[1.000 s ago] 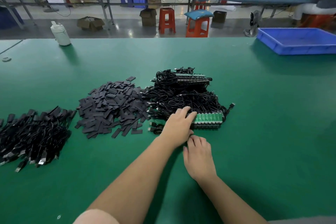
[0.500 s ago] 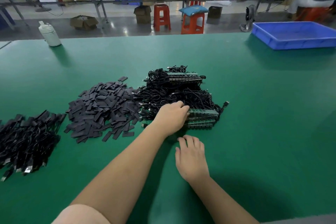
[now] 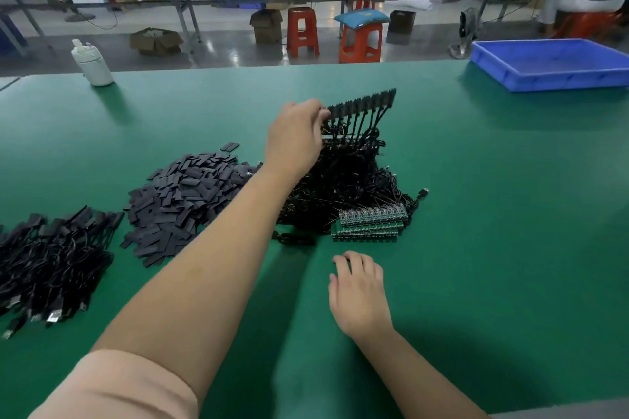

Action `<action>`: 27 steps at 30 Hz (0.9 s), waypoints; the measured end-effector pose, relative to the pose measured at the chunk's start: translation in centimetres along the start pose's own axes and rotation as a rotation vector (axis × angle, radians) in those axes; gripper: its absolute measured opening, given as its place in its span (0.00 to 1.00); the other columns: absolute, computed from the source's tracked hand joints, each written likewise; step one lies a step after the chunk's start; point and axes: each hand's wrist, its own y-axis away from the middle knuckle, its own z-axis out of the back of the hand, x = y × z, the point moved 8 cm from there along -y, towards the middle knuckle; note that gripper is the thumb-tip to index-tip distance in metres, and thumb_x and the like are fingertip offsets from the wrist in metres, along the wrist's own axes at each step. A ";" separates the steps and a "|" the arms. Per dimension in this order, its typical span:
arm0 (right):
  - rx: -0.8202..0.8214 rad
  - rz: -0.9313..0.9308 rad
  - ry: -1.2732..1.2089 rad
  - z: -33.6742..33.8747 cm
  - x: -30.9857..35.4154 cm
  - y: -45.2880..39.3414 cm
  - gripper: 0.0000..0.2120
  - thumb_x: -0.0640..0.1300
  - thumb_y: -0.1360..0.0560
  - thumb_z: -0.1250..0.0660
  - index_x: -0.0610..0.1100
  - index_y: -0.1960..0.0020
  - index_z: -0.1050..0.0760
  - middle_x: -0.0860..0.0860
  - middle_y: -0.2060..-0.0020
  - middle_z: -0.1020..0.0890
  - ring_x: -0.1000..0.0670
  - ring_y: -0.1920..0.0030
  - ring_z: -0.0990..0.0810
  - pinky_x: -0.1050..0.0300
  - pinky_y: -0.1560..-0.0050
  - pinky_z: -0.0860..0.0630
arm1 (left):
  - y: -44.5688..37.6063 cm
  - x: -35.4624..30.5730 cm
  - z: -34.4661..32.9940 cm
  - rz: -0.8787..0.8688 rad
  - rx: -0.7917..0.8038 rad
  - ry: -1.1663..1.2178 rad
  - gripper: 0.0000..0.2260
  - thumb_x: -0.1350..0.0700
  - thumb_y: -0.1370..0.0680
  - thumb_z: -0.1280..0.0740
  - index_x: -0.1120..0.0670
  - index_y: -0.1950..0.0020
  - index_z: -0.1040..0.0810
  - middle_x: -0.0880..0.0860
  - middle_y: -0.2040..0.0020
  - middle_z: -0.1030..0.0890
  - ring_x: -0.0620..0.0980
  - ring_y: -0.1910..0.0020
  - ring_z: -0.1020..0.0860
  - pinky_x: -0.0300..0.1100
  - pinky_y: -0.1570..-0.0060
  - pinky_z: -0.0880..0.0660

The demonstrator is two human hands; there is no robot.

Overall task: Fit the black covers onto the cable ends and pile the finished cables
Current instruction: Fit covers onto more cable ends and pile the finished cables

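Cables [image 3: 343, 180] are lying in a tangled black heap at the middle of the green table [image 3: 476, 214], and the left hand [image 3: 294, 139] is holding one strip [image 3: 362, 105] of joined cable ends up above the heap by its near end, fingers curled round it. The strip is tilting upward to the right, its wires hanging down into the tangle. The right hand [image 3: 360, 292] is resting on the table nearer the person, palm down, fingers loosely bent and gripping nothing. Just beyond its fingertips, stacked green boards [image 3: 369, 223] are sitting at the heap's near edge. Black covers [image 3: 183, 201] are lying in a loose pile just to the left of the cables, touching them. Further left, a pile of finished cables [image 3: 51, 262] is sitting apart, metal plugs pointing toward the table's near edge. A white bottle [image 3: 92, 63] is standing at the far left edge, and a blue tray [image 3: 551, 65] is sitting at the far right.
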 end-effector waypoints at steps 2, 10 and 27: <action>0.020 -0.004 -0.001 0.0 -0.1 0.0 0.16 0.51 0.20 0.43 0.47 0.36 0.25 0.50 0.40 0.23 0.46 0.38 0.26 0.47 0.37 0.28 | -0.3 -1.5 1.8 -0.041 -0.034 0.049 0.12 0.53 0.16 0.41 0.57 0.50 0.21 0.52 0.61 0.22 0.50 0.60 0.27 0.43 0.59 0.29; 0.146 -0.356 -0.714 0.3 -3.4 -1.3 0.10 0.44 0.18 0.40 0.50 0.44 0.20 0.54 0.44 0.18 0.53 0.45 0.23 0.56 0.41 0.30 | 2.1 -6.9 5.8 -0.131 0.066 0.309 0.07 0.56 0.18 0.37 0.54 0.51 0.19 0.43 0.64 0.20 0.31 0.68 0.23 0.25 0.66 0.32; 0.127 -0.210 -0.794 16.7 -7.7 -9.2 0.27 0.63 0.17 0.55 0.57 0.48 0.17 0.52 0.42 0.16 0.50 0.38 0.21 0.58 0.42 0.33 | 12.2 1.3 -6.7 0.466 0.581 0.648 0.08 0.56 0.16 0.40 0.55 0.51 0.22 0.57 0.65 0.17 0.50 0.69 0.21 0.39 0.73 0.38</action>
